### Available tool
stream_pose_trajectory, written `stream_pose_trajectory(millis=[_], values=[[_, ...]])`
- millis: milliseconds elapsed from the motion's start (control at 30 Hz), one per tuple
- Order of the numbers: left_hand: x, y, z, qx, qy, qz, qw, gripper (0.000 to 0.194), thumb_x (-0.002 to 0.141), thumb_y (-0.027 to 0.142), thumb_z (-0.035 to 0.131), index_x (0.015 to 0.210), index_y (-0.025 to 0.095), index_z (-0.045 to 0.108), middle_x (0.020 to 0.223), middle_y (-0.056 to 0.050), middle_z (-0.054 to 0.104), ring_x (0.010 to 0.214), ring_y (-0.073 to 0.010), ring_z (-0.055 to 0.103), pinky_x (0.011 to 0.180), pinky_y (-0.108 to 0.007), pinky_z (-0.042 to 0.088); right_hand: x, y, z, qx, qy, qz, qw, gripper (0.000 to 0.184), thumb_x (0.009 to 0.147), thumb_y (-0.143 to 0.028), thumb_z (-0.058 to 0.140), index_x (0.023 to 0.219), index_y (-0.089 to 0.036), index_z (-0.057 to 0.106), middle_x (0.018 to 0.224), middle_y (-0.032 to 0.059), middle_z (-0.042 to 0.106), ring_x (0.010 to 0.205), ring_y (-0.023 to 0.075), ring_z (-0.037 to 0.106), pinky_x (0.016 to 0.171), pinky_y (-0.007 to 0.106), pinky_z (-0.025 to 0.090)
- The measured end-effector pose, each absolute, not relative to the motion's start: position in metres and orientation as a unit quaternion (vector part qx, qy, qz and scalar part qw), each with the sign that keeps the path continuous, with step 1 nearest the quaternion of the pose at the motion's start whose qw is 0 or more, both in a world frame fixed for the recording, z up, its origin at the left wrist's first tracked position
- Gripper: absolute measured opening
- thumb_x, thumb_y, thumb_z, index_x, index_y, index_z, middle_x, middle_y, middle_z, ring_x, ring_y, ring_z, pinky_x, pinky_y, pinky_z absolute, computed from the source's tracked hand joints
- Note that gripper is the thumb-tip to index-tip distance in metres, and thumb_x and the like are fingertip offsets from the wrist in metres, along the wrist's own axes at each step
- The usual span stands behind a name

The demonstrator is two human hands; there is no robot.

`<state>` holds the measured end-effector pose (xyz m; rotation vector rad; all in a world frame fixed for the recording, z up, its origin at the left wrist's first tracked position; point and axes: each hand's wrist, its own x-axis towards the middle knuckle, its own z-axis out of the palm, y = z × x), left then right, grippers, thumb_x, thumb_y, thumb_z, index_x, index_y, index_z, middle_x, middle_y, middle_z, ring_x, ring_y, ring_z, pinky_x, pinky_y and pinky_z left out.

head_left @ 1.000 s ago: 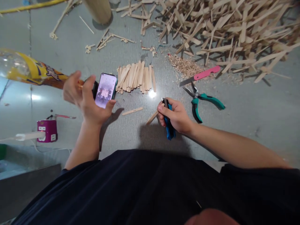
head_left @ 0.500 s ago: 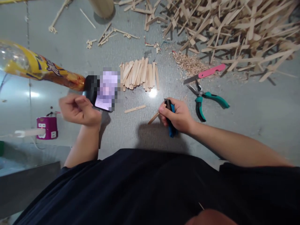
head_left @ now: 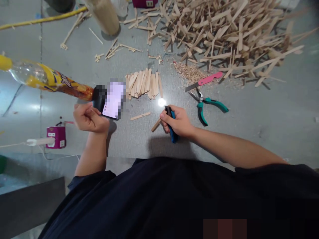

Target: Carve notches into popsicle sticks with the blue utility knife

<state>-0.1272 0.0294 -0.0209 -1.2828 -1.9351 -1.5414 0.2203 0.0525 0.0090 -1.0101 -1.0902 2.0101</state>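
Observation:
My right hand [head_left: 177, 121] is wrapped round a blue and black utility knife [head_left: 171, 122], its pointed tip toward the far side. A wooden craft stick [head_left: 156, 125] slants out from under the fingers of that hand. My left hand [head_left: 90, 118] is curled closed, palm up, right beside a lit phone [head_left: 113, 103]; nothing shows in its fingers. The phone leans on a black stand [head_left: 99, 96] by a yellow-labelled bottle [head_left: 59, 79]. A single craft stick [head_left: 141, 116] lies flat between my hands, below a neat row of craft sticks [head_left: 143, 83].
Beyond my right hand lie green-handled pliers [head_left: 200, 99] and a pink-handled saw [head_left: 209, 78], beside wood shavings [head_left: 190, 73]. A big heap of craft sticks [head_left: 231, 36] covers the far right. A purple power socket [head_left: 59, 136] stands at left; a tan cylinder [head_left: 106, 18] stands at the back.
The view has shifted, so the table's things appear moved. My left hand has turned slightly and its fingers look more curled. My right hand keeps its hold on the utility knife.

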Motion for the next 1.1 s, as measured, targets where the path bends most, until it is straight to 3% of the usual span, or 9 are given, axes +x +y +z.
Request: stream_pose_trajectory(millis=[133,233,300,367,433,533,700,900,1100], values=[[-0.132,0.047,-0.036,-0.398,-0.646,-0.620,0.202,0.037,0.109,0.058,0.028,0.107,0.027,0.048,0.100,-0.001,0.047,0.056,-0.0083,0.032,0.066,-0.034,0.037,0.223,0.051,0.005,-0.389,-0.426,0.754,0.315,0.066,0.088,-0.080,0.101,0.096,-0.028,0.060,0.066,-0.0086,0.065,0.047,0.0107,0.057,0.043,0.026,0.053],[-0.140,0.056,-0.040,-0.387,-0.635,-0.647,0.169,0.040,0.115,0.062,0.025,0.112,0.026,0.042,0.105,0.000,0.040,0.060,-0.0057,0.030,0.070,-0.032,0.041,0.223,0.052,0.003,-0.391,-0.435,0.746,0.317,0.066,0.088,-0.078,0.102,0.096,-0.029,0.059,0.067,-0.0083,0.065,0.048,0.0108,0.057,0.042,0.025,0.053],[-0.142,0.054,-0.033,-0.358,-0.706,-0.593,0.148,0.032,0.120,0.046,0.015,0.109,0.027,0.038,0.106,-0.001,0.039,0.064,-0.0100,0.035,0.077,-0.037,0.049,0.223,0.054,0.002,-0.390,-0.439,0.742,0.323,0.065,0.088,-0.077,0.103,0.096,-0.028,0.060,0.067,-0.0078,0.065,0.048,0.0111,0.058,0.043,0.025,0.054],[-0.140,0.048,-0.020,-0.376,-0.720,-0.567,0.135,0.016,0.113,0.025,0.030,0.108,0.027,0.045,0.105,-0.006,0.047,0.076,-0.0199,0.051,0.087,-0.047,0.056,0.224,0.056,0.003,-0.388,-0.439,0.740,0.330,0.066,0.086,-0.077,0.104,0.094,-0.028,0.061,0.066,-0.0077,0.064,0.047,0.0112,0.058,0.042,0.026,0.054],[-0.136,0.041,-0.007,-0.408,-0.728,-0.536,0.126,0.020,0.106,0.014,0.040,0.111,0.026,0.054,0.111,-0.011,0.060,0.099,-0.0272,0.065,0.103,-0.053,0.060,0.224,0.057,0.003,-0.385,-0.437,0.740,0.335,0.068,0.083,-0.077,0.106,0.093,-0.027,0.062,0.065,-0.0080,0.065,0.046,0.0111,0.059,0.041,0.025,0.053],[-0.135,0.036,0.009,-0.468,-0.761,-0.438,0.098,0.033,0.099,-0.001,0.045,0.114,0.022,0.063,0.121,-0.013,0.071,0.122,-0.0236,0.071,0.117,-0.046,0.061,0.225,0.058,0.005,-0.382,-0.436,0.744,0.332,0.069,0.081,-0.078,0.108,0.092,-0.027,0.062,0.064,-0.0082,0.065,0.045,0.0111,0.059,0.040,0.025,0.052],[-0.145,0.040,0.017,-0.554,-0.762,-0.333,0.025,0.024,0.100,0.005,0.060,0.115,0.019,0.072,0.123,-0.011,0.079,0.131,-0.0216,0.072,0.125,-0.047,0.059,0.225,0.060,0.007,-0.376,-0.435,0.755,0.316,0.069,0.083,-0.079,0.106,0.090,-0.027,0.062,0.064,-0.0069,0.066,0.045,0.0114,0.059,0.040,0.025,0.054],[-0.150,0.037,0.024,-0.565,-0.755,-0.324,-0.074,0.016,0.097,0.024,0.072,0.110,0.030,0.078,0.132,-0.009,0.075,0.143,-0.0300,0.073,0.123,-0.057,0.059,0.228,0.060,0.007,-0.371,-0.434,0.762,0.304,0.066,0.087,-0.077,0.104,0.091,-0.026,0.062,0.066,-0.0068,0.067,0.046,0.0112,0.059,0.042,0.026,0.054],[-0.150,0.036,0.024,-0.577,-0.758,-0.294,-0.079,0.016,0.094,0.018,0.071,0.102,0.029,0.079,0.129,-0.006,0.077,0.142,-0.0289,0.072,0.138,-0.057,0.051,0.229,0.061,0.006,-0.370,-0.438,0.764,0.296,0.064,0.089,-0.076,0.103,0.093,-0.027,0.062,0.067,-0.0071,0.067,0.047,0.0115,0.060,0.044,0.026,0.055]])
